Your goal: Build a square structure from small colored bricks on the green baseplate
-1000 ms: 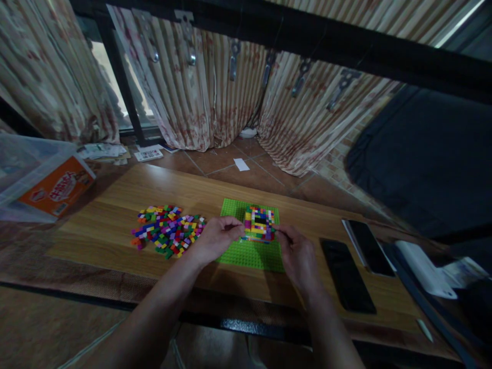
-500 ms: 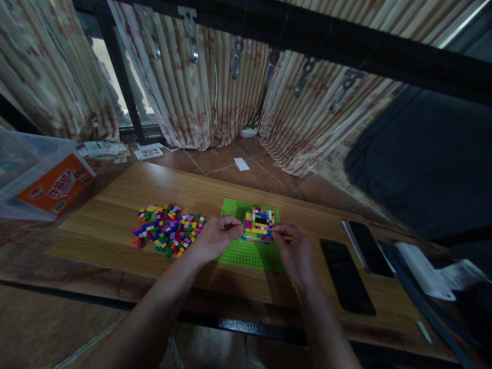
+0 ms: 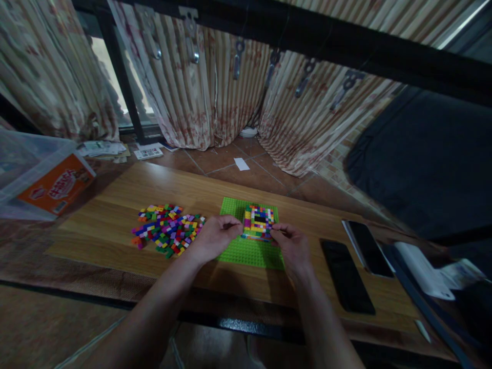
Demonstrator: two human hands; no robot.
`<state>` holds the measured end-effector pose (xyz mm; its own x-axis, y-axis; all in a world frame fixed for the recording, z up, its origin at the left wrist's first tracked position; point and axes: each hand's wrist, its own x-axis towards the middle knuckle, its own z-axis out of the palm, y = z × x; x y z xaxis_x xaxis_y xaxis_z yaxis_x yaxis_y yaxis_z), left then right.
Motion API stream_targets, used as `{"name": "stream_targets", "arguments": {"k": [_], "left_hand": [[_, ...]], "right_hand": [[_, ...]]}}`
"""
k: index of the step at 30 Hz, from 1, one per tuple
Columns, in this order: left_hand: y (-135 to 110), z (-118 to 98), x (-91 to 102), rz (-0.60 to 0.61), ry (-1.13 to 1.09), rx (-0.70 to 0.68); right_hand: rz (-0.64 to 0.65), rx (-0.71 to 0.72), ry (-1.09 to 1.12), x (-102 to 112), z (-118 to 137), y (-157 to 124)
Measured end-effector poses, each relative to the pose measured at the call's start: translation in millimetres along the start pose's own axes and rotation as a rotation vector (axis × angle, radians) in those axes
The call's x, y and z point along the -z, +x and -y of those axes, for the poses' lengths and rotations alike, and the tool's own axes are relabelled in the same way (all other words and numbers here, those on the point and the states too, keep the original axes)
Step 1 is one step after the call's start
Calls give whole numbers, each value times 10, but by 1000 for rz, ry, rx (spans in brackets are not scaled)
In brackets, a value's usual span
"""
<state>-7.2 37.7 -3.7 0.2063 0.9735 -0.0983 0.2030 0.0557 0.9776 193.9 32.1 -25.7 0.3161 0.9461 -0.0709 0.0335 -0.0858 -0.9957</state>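
A hollow, multicoloured structure of toy building bricks (image 3: 258, 230) stands on a green studded baseplate (image 3: 246, 256), with a dark square opening in its middle. At its left side, my left hand (image 3: 218, 237) is closed in a pinch, thumb and forefinger together; whatever they hold is too small to make out. My right hand (image 3: 292, 248) is also pinched, its fingertips at the structure's near right edge. Whether those fingers grip a loose brick or the wall itself cannot be told. Left of my left hand lies a heap of loose coloured bricks (image 3: 169, 230).
The wooden board (image 3: 184, 184) carries everything. To my right lie a black phone (image 3: 348, 277) and another dark device (image 3: 371, 248). A clear plastic bin (image 3: 42, 179) with an orange label stands far left. Curtains (image 3: 200, 92) hang behind, and a dark bar (image 3: 307, 36) crosses above.
My right hand has shifted very slightly left at the structure's right edge. The baseplate and structure have slid a little left and away. My left hand stays almost still.
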Motion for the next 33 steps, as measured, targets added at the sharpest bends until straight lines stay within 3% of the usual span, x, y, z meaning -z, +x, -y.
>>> {"name": "stream_targets", "arguments": {"k": [10,14,19,22,26,33], "left_hand": [[-15,-16,-39,2,2,-13],[-15,-35,38,-25,-26,-21],[5,-39,268,-153,-93,-24],[1,-31,396,-274,-140,-9],[-26,-45,529,-412,-190,-37],[-94,-75,696,-503,-332,-46]], "right_hand": [[-18,-23,-9,-66,-1,2],[33,-18,5,-12,9,-6],[-113,90,53,83,61,6],[-161,208,3,9,95,-45],[3,342,-157,-256,104,-260],[501,554,-469,-725,32,-673]]}}
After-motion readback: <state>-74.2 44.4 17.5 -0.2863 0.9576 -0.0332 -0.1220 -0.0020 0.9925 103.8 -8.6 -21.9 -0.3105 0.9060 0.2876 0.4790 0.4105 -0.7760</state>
